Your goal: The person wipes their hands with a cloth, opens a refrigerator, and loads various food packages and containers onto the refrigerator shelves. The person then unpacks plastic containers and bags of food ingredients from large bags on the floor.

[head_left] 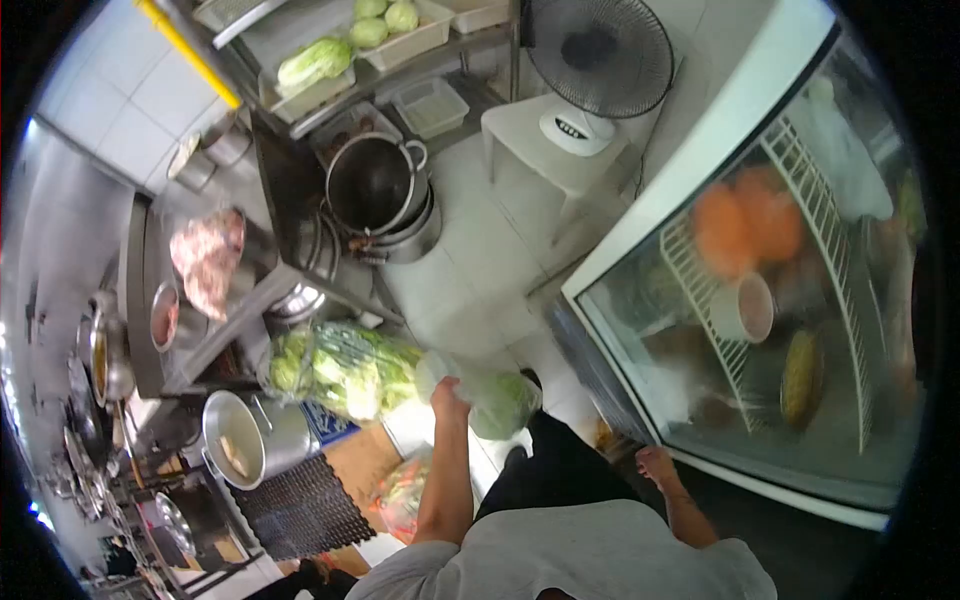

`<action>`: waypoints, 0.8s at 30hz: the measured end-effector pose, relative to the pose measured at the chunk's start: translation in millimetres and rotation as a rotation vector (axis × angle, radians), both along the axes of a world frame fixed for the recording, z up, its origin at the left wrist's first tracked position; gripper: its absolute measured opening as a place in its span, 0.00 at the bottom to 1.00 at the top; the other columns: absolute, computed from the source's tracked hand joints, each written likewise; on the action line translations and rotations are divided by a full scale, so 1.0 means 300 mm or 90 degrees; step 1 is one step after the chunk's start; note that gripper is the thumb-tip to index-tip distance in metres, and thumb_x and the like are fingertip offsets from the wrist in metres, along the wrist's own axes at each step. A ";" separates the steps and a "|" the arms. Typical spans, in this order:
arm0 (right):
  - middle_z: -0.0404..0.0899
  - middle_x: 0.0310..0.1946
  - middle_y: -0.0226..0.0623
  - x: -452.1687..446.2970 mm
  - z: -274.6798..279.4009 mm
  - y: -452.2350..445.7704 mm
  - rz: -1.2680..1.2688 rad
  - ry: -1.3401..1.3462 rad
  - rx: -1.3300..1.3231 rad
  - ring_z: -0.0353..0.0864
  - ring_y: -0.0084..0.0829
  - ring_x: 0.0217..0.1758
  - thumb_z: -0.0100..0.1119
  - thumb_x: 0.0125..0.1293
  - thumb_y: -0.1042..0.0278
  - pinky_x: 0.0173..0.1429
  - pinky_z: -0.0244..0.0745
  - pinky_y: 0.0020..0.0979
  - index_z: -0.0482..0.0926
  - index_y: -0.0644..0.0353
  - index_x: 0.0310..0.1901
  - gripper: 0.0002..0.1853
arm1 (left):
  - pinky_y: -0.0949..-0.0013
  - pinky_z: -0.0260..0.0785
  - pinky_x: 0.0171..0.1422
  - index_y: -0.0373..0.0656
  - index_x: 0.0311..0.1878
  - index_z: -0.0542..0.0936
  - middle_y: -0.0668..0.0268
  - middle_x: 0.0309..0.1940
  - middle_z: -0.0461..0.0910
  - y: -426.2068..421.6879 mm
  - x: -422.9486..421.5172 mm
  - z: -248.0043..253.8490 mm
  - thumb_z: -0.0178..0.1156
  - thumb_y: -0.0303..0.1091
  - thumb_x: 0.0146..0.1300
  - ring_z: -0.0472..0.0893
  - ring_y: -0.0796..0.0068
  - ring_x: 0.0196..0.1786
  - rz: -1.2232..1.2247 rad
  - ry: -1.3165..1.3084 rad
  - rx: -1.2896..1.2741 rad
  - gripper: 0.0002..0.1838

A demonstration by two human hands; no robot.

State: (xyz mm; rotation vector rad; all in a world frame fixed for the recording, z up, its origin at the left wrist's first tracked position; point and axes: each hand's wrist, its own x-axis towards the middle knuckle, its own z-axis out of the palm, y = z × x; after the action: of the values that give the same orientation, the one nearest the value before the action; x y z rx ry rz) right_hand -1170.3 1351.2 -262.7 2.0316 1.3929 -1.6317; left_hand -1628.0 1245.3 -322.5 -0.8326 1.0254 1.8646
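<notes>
Left hand grasps greenish plastic bag with fingers, bag just beside bagged leafy vegetables. Right hand near glass-door fridge, fingers curled; cannot tell whether holding anything.

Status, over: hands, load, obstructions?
Left hand gripping translucent, green-filled plastic bag. Right hand near white-framed glass fridge, grip unclear. Possible obstruction: bulging clear plastic bag of leafy greens alongside.

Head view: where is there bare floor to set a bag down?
Bare tile lies between the stacked pots and the white stool. Left of the left hand is crowded: bagged greens, an open pot, a black mat.
</notes>
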 end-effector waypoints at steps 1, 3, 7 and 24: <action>0.74 0.27 0.30 -0.039 0.001 0.023 -0.065 0.153 -0.033 0.73 0.22 0.23 0.54 0.54 0.71 0.26 0.68 0.23 0.75 0.60 0.36 0.08 | 0.49 0.68 0.44 0.35 0.37 0.71 0.57 0.35 0.71 0.058 -0.015 0.039 0.50 0.21 0.41 0.73 0.54 0.38 -0.004 0.007 0.009 0.15; 0.75 0.29 0.31 -0.168 -0.066 0.057 -0.066 0.319 -0.104 0.73 0.22 0.25 0.57 0.53 0.70 0.27 0.68 0.22 0.73 0.58 0.45 0.16 | 0.50 0.69 0.44 0.36 0.36 0.71 0.58 0.34 0.71 0.175 -0.048 0.065 0.50 0.22 0.41 0.73 0.56 0.38 -0.036 -0.002 0.027 0.14; 0.60 0.56 0.55 -0.644 0.123 0.176 0.245 0.297 -0.067 0.71 0.39 0.49 0.69 0.45 0.56 0.49 0.68 0.35 0.43 0.49 0.66 0.52 | 0.52 0.69 0.43 0.37 0.37 0.72 0.57 0.34 0.72 0.421 -0.102 0.228 0.51 0.22 0.42 0.74 0.57 0.39 -0.104 0.036 0.004 0.14; 0.44 0.63 0.46 -1.801 -0.103 0.751 0.161 0.590 0.126 0.56 0.38 0.63 0.52 0.57 0.76 0.60 0.61 0.38 0.29 0.46 0.66 0.46 | 0.63 0.67 0.42 0.35 0.33 0.74 0.56 0.31 0.72 1.172 -0.727 0.322 0.55 0.24 0.42 0.74 0.61 0.36 -0.330 0.530 0.008 0.11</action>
State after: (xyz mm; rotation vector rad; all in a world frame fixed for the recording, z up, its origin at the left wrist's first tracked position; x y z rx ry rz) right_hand -1710.6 1576.5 -293.5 1.0633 2.0205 -2.5090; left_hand -1846.0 1596.9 -225.9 0.2757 1.5359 1.7448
